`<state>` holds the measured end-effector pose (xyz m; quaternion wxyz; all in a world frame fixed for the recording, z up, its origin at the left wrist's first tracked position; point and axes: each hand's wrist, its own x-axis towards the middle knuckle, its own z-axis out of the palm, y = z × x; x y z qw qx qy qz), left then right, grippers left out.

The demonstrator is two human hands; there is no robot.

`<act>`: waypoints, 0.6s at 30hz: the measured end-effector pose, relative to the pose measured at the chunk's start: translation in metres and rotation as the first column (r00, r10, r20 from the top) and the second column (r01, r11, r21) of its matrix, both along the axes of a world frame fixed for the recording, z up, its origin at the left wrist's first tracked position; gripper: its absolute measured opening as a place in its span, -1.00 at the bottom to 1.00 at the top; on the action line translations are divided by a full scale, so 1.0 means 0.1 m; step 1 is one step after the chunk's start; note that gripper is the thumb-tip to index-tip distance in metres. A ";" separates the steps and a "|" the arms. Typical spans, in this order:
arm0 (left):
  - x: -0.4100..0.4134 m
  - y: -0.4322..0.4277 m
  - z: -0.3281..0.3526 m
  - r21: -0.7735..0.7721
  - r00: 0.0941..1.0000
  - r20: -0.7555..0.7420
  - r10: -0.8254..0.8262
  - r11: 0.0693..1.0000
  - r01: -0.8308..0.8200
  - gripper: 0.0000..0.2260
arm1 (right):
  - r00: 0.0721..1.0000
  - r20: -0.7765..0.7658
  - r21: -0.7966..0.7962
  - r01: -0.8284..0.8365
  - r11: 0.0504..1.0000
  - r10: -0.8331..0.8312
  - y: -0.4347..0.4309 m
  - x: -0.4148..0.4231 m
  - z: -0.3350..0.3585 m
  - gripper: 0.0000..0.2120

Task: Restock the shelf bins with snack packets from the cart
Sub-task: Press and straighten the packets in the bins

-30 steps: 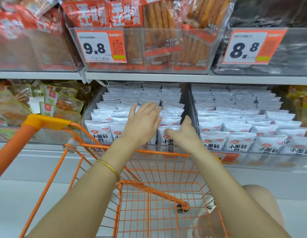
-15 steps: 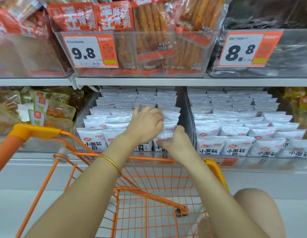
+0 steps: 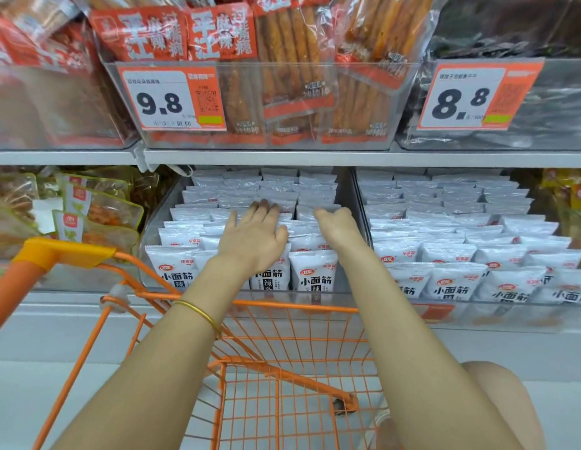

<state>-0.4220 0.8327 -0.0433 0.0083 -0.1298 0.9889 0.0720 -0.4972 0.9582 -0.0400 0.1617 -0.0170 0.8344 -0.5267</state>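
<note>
White snack packets (image 3: 313, 274) are stacked in the clear plastic bin (image 3: 154, 222), frame centre. Left hand (image 3: 253, 237) is laid flat on them, fingers straight. Right hand (image 3: 339, 227) is curled over them; grip cannot be confirmed.

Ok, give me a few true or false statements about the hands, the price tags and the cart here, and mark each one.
1. The left hand and right hand are both on the white packets of one bin. True.
2. The price tag nearest above the hands reads 8.8. False: the 9.8 tag hangs there; the 8.8 tag is further right.
3. The cart is orange. True.
4. The gold bangle is on the right wrist. False: it is on the left wrist.
</note>
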 end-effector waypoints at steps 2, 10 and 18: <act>0.01 -0.01 0.01 0.002 1.000 0.010 -0.009 1.000 0.009 -0.53 | 1.000 0.000 -0.008 -0.012 1.000 0.012 -0.03 0.00 -0.05 -0.48; 0.03 -0.02 0.05 0.005 1.000 0.012 -0.020 1.000 0.020 -0.52 | 0.999 -0.035 0.023 -0.002 1.000 0.002 0.01 -0.04 -0.11 -0.48; 0.16 -0.25 0.03 -0.021 0.992 -0.003 0.126 0.992 -0.126 -0.52 | 0.998 -0.028 0.009 -0.047 0.999 0.048 0.01 -0.06 -0.11 -0.46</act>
